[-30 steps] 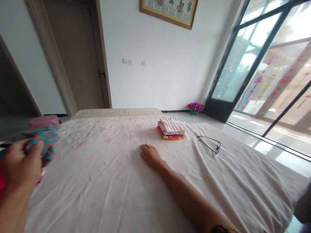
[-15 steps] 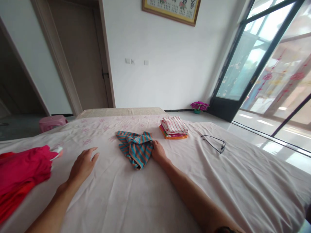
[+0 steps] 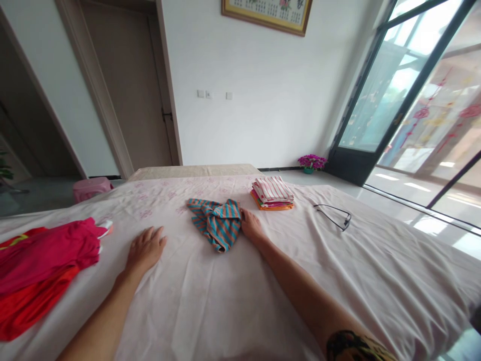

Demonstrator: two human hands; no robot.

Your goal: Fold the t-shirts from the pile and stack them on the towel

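A crumpled blue-and-brown striped piece of clothing (image 3: 221, 223) lies on the pale sheet in front of me. My right hand (image 3: 252, 225) is at its right edge, with the fingers curled onto the cloth; the fingertips are partly hidden. My left hand (image 3: 148, 246) rests on the sheet to the left of the striped cloth, apart from it, fingers stretched out and holding nothing. Beyond my right hand sits a stack of folded clothes (image 3: 273, 192), a white one with red stripes on top and orange at the bottom.
Loose pink and red clothes (image 3: 48, 255) lie in a heap at the left. Black-framed glasses (image 3: 340, 219) rest on the sheet (image 3: 210, 311) at the right. Past the sheet stand a pink stool (image 3: 92, 189) and a pot of purple flowers (image 3: 311, 162).
My left hand has moved right and come down flat, closer to the striped cloth. My right hand stays at the cloth's right edge. The camera view has shifted slightly.
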